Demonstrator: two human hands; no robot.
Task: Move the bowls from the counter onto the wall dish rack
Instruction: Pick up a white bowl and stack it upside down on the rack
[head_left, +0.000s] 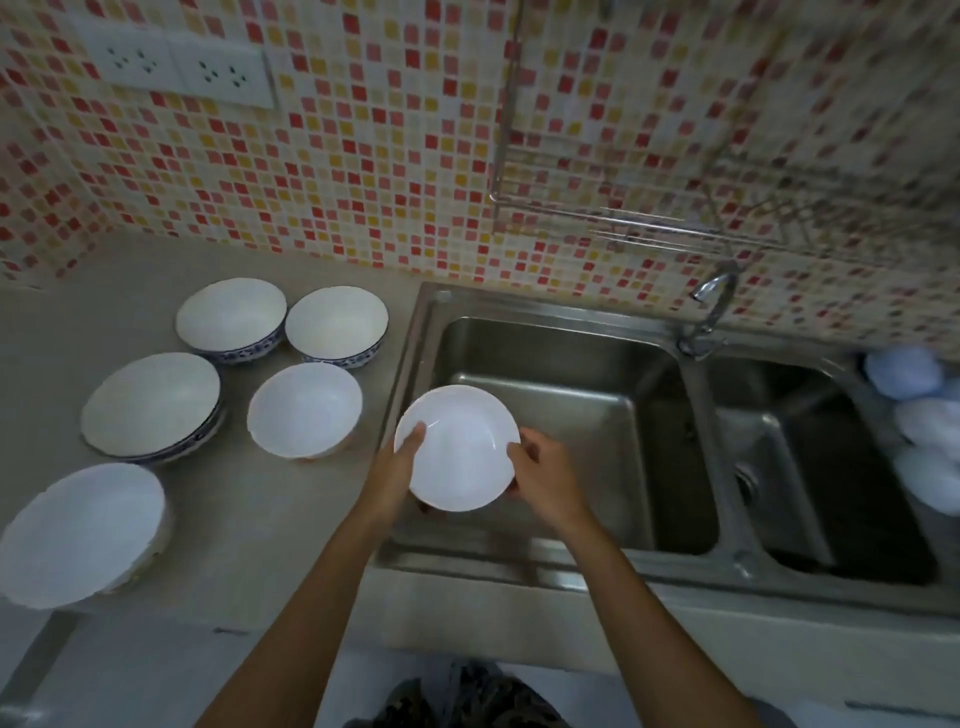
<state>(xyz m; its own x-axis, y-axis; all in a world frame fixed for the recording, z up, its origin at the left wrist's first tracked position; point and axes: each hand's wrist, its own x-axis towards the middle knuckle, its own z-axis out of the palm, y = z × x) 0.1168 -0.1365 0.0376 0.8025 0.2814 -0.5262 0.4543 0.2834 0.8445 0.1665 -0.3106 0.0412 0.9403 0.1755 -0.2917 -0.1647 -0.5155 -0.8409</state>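
The wall (363, 156) is clad in small mosaic tiles in red, pink, yellow and white. Two white socket plates (174, 65) are mounted at upper left. The surface (249, 519) is plain beige. A stainless double-basin sink (691, 415) is set into it, with a chrome tap (714, 296) behind. Lighting is dim.
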